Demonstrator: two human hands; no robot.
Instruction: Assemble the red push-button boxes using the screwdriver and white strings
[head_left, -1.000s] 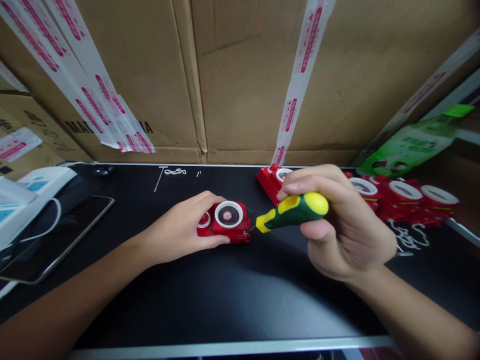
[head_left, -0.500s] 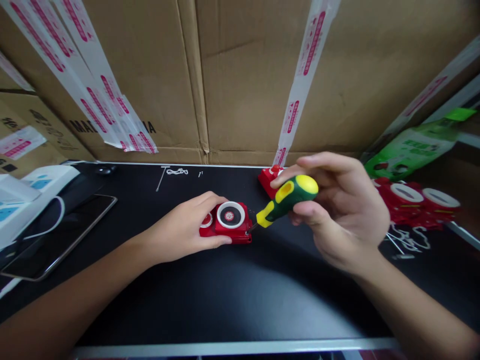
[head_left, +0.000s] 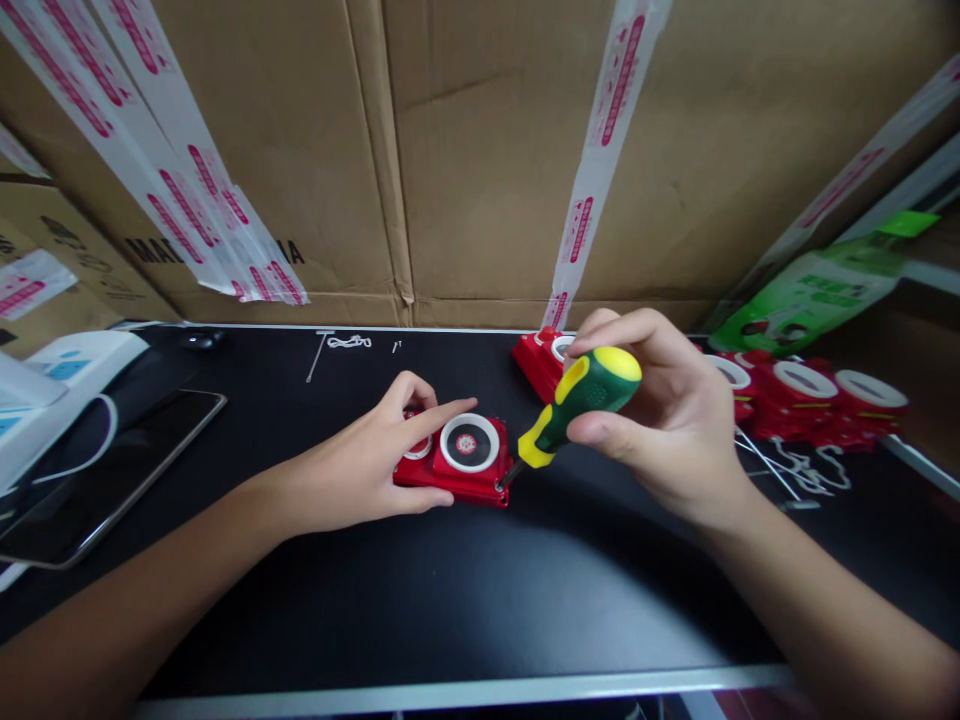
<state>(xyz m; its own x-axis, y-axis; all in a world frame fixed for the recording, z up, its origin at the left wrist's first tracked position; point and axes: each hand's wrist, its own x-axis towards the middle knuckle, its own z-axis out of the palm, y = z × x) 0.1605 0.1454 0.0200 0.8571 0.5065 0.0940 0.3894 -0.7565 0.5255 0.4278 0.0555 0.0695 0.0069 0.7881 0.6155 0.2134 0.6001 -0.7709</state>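
My left hand holds red, boxy, white-ringed plastic unit on black bench; my right hand pinches chunky green-and-yellow screwdriver, tip at near right corner. Unit probably light, stiff, slick; best gripped along sides.

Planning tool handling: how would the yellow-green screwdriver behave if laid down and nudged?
The screwdriver would probably roll, given its rounded handle, perhaps in an arc since the shaft is much thinner. It's likely stiff: the shaft looks straight.
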